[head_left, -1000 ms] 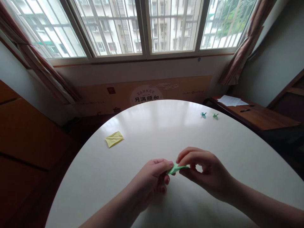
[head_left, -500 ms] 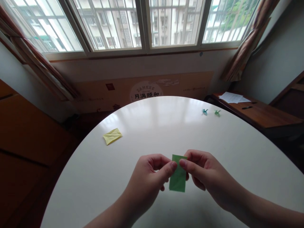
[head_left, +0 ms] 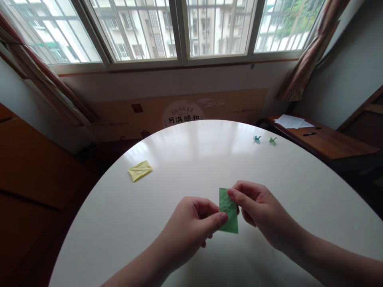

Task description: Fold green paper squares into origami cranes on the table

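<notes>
A small green rectangle of paper (head_left: pixel 229 223), creased across its upper part, is held upright above the white table between both hands. My left hand (head_left: pixel 196 221) pinches its lower left side, thumb in front and fingers behind. At its upper right edge, my right hand (head_left: pixel 254 201) grips it between thumb and forefinger. The paper's back and some fingertips behind it are hidden. Farther left lies a folded yellow paper (head_left: pixel 140 171), flat on the tabletop.
The round white table (head_left: pixel 185 163) fills the foreground. Toward its far right edge stand a blue folded paper crane (head_left: pixel 257 139) and a green one (head_left: pixel 272 141). Beyond, a wooden desk (head_left: pixel 338 141) bears white sheets (head_left: pixel 293 121). A barred window spans the back wall.
My right hand has shifted up to the paper's upper corner, while my left thumb now presses lower on it. The green paper has moved slightly up and right and turned a little.
</notes>
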### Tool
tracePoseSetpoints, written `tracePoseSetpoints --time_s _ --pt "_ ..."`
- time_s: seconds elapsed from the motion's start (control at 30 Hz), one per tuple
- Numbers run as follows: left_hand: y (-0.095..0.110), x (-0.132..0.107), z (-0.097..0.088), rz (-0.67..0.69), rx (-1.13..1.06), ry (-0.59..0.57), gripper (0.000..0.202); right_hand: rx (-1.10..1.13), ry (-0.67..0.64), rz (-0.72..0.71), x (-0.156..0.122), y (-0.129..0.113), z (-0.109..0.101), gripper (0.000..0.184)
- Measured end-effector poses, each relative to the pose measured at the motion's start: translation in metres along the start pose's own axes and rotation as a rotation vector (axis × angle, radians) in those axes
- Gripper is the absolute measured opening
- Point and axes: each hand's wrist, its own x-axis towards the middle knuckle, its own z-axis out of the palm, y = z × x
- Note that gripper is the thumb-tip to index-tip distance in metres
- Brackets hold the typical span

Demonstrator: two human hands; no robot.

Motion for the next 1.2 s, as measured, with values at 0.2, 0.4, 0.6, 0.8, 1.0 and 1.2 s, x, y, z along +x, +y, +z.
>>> tracePoseSetpoints --time_s 0.2,0.4,0.6,0.8,1.0,1.2 --pt "0.002 -0.001 -0.001 -0.051 0.063 -0.072 0.029 -0.025 0.022 -0.036 0.003 -0.002 -0.002 0.037" --pt "0.001 -0.002 0.000 -0.035 0.085 -0.065 0.029 -0.057 0.038 -0.051 0.004 -0.005 -0.006 0.038" --pt "0.003 0.000 -0.001 -0.002 0.050 0.007 0.027 -0.067 -0.057 -0.021 0.007 -0.003 -0.005 0.034" --pt "0.003 0.007 -0.009 0.064 0.004 0.040 0.033 -0.187 -0.161 -0.050 0.009 -0.001 -0.005 0.033" --pt "-0.002 0.013 -0.014 0.132 -0.013 0.090 0.034 -0.364 -0.330 -0.017 0.006 0.002 -0.005 0.028" --pt "-0.001 0.012 -0.016 0.141 0.029 0.118 0.029 -0.380 -0.230 -0.071 0.010 -0.004 -0.007 0.019"
